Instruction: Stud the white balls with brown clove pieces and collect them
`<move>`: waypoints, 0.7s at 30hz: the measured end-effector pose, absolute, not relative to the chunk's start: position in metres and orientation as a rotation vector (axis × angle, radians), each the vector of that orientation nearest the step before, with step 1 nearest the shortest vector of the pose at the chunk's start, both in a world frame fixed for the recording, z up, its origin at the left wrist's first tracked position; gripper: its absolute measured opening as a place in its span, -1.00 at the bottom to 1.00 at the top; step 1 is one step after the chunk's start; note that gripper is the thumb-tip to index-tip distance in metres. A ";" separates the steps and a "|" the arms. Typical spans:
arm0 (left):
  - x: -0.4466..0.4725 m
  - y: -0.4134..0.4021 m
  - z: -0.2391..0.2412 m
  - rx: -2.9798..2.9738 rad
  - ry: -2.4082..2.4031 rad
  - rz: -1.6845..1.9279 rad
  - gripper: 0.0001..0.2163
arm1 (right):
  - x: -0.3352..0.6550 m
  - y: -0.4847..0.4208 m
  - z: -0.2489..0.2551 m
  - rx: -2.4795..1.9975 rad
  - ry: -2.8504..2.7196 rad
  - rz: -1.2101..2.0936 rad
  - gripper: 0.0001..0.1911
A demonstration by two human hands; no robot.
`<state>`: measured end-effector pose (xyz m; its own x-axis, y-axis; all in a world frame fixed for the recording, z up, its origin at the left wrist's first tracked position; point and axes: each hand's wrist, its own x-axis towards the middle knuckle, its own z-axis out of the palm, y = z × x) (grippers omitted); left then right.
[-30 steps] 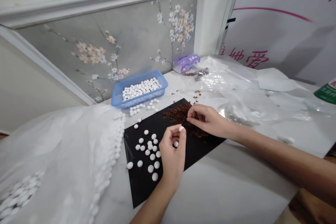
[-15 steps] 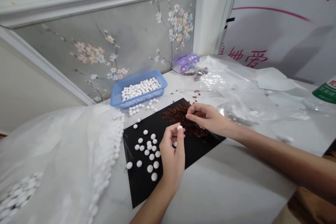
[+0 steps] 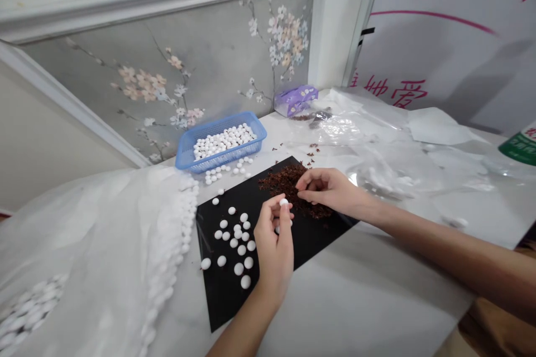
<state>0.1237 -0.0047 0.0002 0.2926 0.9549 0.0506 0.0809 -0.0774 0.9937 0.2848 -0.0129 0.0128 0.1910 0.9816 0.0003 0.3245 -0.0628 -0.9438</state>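
Between the thumb and fingertips of my left hand (image 3: 274,240) is a small white ball (image 3: 283,202). More white balls show partly behind that hand's thumb. My right hand (image 3: 330,192) is closed in a pinch at the edge of a heap of small reddish-brown pieces (image 3: 280,183); whatever its fingertips hold is too small to make out. The heap lies on a black sheet (image 3: 226,295). Several loose white balls (image 3: 242,250), some with a dark reddish bit at the underside, are scattered on the sheet left of my left hand.
A blue plastic basket (image 3: 180,159) of white balls stands by the wall, with more balls before it. A large translucent bag (image 3: 109,245) of white balls lies at left. At the back right are a purple packet (image 3: 295,100) and crumpled clear plastic bags (image 3: 360,122).
My left hand has shifted slightly left with the white ball still in its fingers. The right hand's pinch has moved a little, with the thumb lower over the brown heap.
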 end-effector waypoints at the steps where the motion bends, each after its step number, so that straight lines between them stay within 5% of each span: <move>1: 0.124 -0.005 0.000 1.443 1.019 0.993 -0.75 | 0.286 -0.012 0.012 -1.573 -1.332 0.852 -0.87; 10: 0.122 -0.005 0.001 1.449 1.054 1.040 -0.76 | 0.300 -0.018 0.024 -1.493 -2.160 0.591 -0.85; 21: 0.122 -0.005 0.002 1.452 1.050 1.066 -0.77 | 0.296 -0.020 0.023 -1.431 -2.238 0.550 -0.88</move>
